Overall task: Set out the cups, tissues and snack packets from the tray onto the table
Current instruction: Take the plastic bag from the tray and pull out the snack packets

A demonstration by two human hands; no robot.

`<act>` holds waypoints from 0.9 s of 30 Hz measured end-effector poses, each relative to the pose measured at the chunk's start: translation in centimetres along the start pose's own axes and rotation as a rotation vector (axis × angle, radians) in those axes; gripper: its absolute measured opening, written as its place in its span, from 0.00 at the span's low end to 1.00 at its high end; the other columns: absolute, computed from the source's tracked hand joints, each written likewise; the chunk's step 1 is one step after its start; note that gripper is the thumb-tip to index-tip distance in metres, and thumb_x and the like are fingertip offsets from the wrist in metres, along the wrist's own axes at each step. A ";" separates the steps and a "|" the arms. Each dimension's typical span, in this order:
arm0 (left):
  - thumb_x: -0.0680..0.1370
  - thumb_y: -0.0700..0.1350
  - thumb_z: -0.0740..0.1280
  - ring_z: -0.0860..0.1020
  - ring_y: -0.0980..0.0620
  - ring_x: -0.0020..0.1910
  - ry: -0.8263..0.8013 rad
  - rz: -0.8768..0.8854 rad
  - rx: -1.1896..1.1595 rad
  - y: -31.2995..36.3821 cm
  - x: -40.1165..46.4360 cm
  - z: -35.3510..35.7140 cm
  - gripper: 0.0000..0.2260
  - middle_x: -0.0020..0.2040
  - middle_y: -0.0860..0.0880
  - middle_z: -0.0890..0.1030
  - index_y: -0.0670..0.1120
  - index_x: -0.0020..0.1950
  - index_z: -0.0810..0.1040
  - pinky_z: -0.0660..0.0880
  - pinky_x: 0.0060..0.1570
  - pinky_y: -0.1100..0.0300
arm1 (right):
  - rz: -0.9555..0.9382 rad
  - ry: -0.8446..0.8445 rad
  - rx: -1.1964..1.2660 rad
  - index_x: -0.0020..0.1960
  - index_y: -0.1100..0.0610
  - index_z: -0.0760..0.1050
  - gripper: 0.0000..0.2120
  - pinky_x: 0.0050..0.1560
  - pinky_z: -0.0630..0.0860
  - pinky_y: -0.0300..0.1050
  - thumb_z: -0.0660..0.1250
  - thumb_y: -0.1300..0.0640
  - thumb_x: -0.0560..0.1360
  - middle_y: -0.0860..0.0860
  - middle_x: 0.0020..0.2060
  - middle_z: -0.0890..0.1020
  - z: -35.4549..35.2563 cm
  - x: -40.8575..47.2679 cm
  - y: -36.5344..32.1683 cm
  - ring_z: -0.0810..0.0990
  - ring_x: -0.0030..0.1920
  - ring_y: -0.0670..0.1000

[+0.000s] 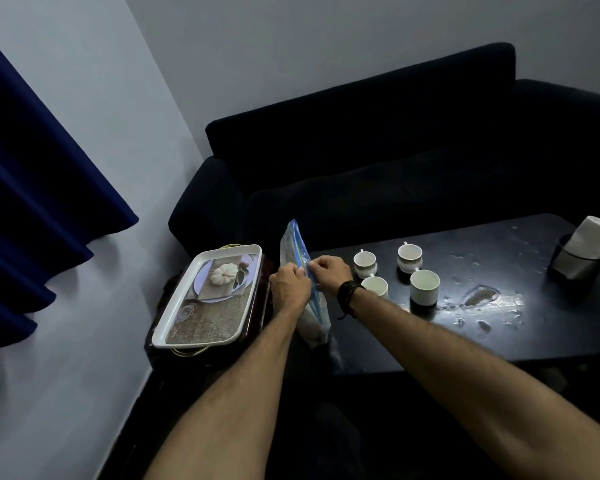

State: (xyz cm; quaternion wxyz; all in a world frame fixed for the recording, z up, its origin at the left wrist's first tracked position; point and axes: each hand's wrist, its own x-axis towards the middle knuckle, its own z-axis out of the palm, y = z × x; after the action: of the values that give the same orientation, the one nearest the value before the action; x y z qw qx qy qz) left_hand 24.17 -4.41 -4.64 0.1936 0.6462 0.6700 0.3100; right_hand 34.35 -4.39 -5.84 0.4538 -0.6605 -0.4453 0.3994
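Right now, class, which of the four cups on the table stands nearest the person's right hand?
The far-left cup: it stands just beside the right hand, which pinches the snack packet. The other three sit farther right.

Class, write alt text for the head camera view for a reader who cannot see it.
Both hands, left and right, pinch a blue packet at the dark table's edge. Four cups and a tissue holder stand on it; the tray sits left.

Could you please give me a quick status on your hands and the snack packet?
Left hand and right hand both pinching the snack packet, upright at the table edge. Four cups and tissues set out. Tray bare. Nothing blocking.
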 end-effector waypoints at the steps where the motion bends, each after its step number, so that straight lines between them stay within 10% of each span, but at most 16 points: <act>1: 0.80 0.44 0.62 0.73 0.58 0.31 -0.009 0.029 0.006 -0.1 -0.1 -0.2 0.10 0.38 0.47 0.78 0.45 0.39 0.74 0.64 0.24 0.67 | 0.016 -0.027 0.051 0.43 0.59 0.83 0.13 0.37 0.81 0.42 0.68 0.50 0.76 0.50 0.34 0.82 -0.2 -0.2 0.0 0.82 0.37 0.48; 14: 0.77 0.46 0.64 0.70 0.52 0.31 0.012 0.137 0.212 0.4 -1.1 -1.0 0.10 0.36 0.48 0.72 0.40 0.42 0.77 0.60 0.24 0.61 | -0.092 0.134 -0.279 0.26 0.54 0.69 0.16 0.36 0.76 0.43 0.68 0.53 0.70 0.56 0.31 0.82 -0.3 -1.1 -0.7 0.81 0.34 0.54; 27: 0.79 0.45 0.61 0.71 0.56 0.29 -0.054 0.109 0.077 -2.4 -0.7 -0.7 0.12 0.31 0.50 0.72 0.45 0.36 0.71 0.61 0.23 0.65 | -0.140 0.058 -0.309 0.31 0.54 0.67 0.14 0.37 0.67 0.43 0.66 0.52 0.73 0.52 0.33 0.77 1.1 -1.2 0.7 0.74 0.35 0.52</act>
State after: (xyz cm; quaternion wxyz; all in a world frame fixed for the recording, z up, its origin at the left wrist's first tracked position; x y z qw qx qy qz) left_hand 22.02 -5.16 -5.85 0.1695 0.6968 0.6397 0.2767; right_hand 33.08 -5.43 -6.63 0.3862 -0.7009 -0.5330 0.2746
